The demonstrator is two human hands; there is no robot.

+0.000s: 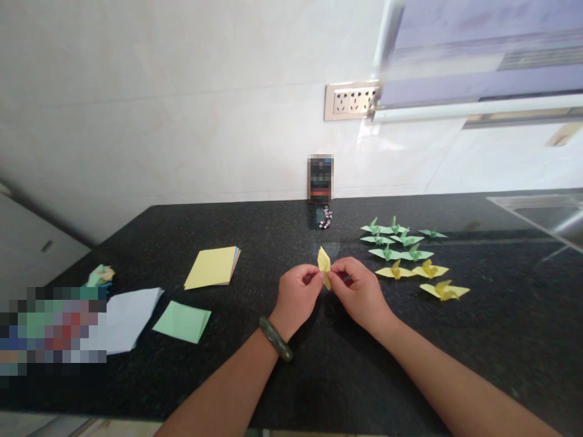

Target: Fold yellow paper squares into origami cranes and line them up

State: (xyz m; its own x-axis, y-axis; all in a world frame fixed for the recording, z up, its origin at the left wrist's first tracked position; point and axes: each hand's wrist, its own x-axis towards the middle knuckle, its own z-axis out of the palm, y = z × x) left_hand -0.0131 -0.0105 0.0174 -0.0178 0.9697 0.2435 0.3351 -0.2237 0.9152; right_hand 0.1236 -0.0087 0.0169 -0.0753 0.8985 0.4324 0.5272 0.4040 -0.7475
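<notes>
Between both hands, a small folded piece of yellow paper [323,260] stands upright just above the dark countertop. My left hand [298,297] pinches its left side between thumb and fingers; a dark green bangle [276,340] circles that wrist. On the other side, my right hand [359,294] pinches the paper's lower right edge. To the right of it stand several folded yellow paper cranes [444,291], with several green paper cranes [405,238] in rows behind them.
Left of my hands lie a stack of yellow-topped square paper [212,267], a green sheet [183,321] and white paper [132,318]. Crumpled paper [101,276] is farther left. A phone [320,179] leans on the wall, its beaded strap [325,217] on the counter [264,227]. A sink [546,212] is far right.
</notes>
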